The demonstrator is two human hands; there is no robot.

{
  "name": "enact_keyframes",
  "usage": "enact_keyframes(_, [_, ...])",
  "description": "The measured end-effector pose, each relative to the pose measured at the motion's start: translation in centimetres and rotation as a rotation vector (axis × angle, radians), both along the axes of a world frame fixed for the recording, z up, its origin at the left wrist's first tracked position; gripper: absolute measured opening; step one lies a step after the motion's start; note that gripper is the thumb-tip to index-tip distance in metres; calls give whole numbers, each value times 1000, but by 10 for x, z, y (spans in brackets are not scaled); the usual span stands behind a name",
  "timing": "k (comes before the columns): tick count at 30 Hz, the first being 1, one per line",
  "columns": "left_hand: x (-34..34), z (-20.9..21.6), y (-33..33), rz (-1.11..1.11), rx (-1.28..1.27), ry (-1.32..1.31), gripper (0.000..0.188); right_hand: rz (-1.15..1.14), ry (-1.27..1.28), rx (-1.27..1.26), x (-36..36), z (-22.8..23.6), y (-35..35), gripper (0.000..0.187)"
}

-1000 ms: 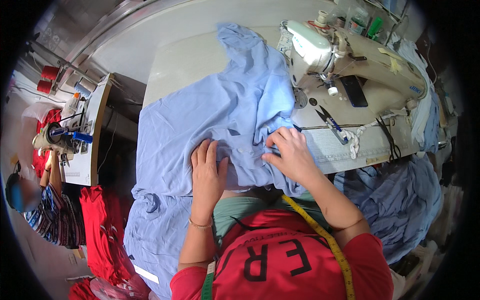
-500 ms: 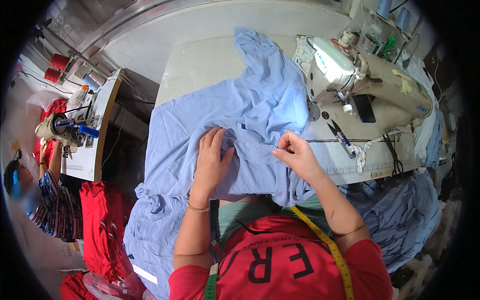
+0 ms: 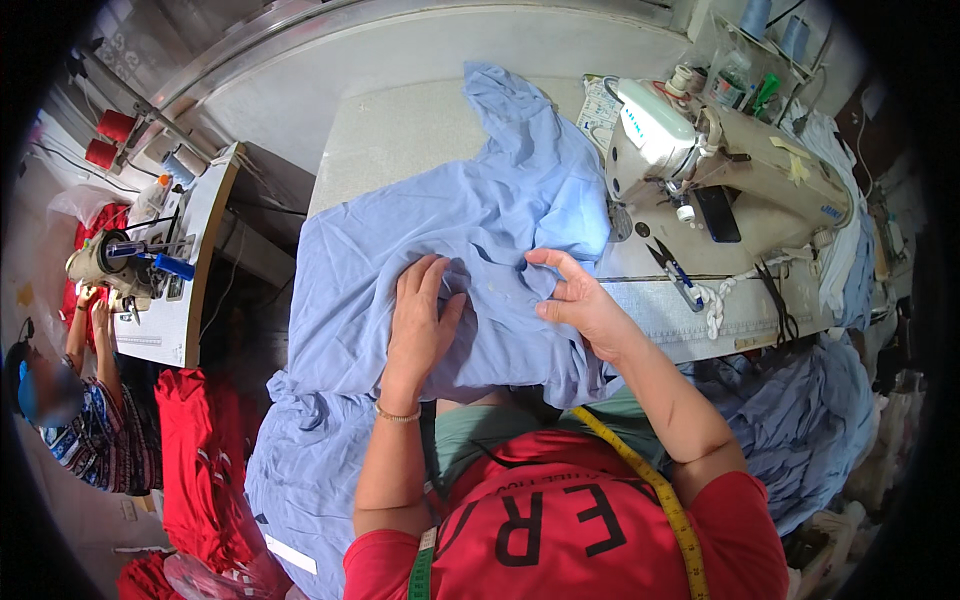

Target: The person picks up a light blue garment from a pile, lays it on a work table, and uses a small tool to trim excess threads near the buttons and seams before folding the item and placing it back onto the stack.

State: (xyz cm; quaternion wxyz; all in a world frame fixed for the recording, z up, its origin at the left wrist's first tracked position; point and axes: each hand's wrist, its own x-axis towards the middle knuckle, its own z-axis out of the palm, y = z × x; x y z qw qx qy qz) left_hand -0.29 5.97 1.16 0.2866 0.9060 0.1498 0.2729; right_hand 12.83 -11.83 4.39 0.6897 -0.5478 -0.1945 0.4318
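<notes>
On the table (image 3: 375,135), left of the sewing machine (image 3: 765,170), spreads a light-blue garment (image 3: 385,245). The left hand (image 3: 418,325) rests on it, thumb parted from fingers; the right hand (image 3: 588,308) holds thumb and forefinger wide apart.

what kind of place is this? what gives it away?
Likely a garment sewing workshop: a sewing machine beside spread blue fabric, with another machine at left and red thread spools.

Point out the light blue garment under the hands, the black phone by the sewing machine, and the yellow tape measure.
Light blue garment (image 3: 450,225): head view, middle of its spread cloth.
Black phone (image 3: 718,215): head view, centre of its dark face.
Yellow tape measure (image 3: 660,488): head view, partway along its strip.
</notes>
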Motion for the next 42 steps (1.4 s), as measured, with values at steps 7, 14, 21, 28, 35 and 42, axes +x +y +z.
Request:
enact_keyframes(7, [-7, 6, -63, -152, -522, -133, 64, -21, -218, 8, 8, 0, 2, 41])
enact_keyframes(14, [22, -8, -105, -141, -537, -189, 65, 86, -913, -163, -24, 37, 18, 44])
enact_keyframes(21, [32, -14, -78, -9, -1285, -256, 26, 224, -1308, -221, 9, 56, 42, 34])
enact_keyframes(28, [31, 9, -65, -49, -1768, -299, 24, -86, -705, -56, 36, 26, 11, 22])
enact_keyframes(35, [30, 0, -65, -69, -1736, -308, 22, -133, -834, 2, 3, 0, -9, 11])
enact_keyframes(42, [28, 1, -67, -41, -1710, -304, 15, -195, -785, -74, -1, -6, -3, 10])
